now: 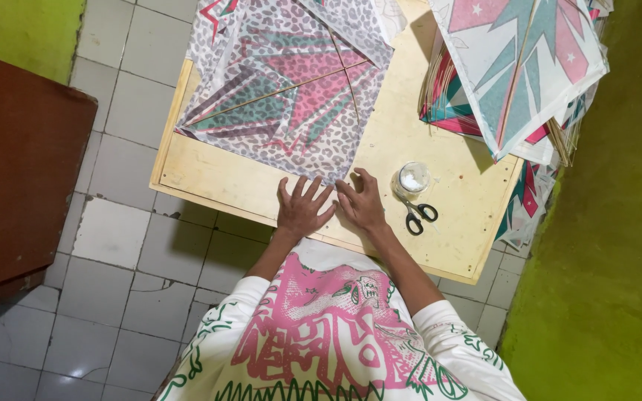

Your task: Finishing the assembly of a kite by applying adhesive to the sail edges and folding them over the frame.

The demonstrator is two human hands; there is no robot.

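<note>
**Two hands flat at the kite's near corner**

Grey floor tiles (124,223) and green walls (603,245) surround a low wooden board (209,174). Both hands lie on it, holding nothing. Fingers of the left hand (301,209) are spread wide and flat, their tips touching the near corner of a leopard-print paper kite (291,96), which stretches away beyond them. Those of the right hand (362,203) are splayed, pressing beside the same corner. Just right of its fingers stand a small glue jar (413,178) and black scissors (416,215). Farther right, stacked kites (514,67) overhang the board.
</note>
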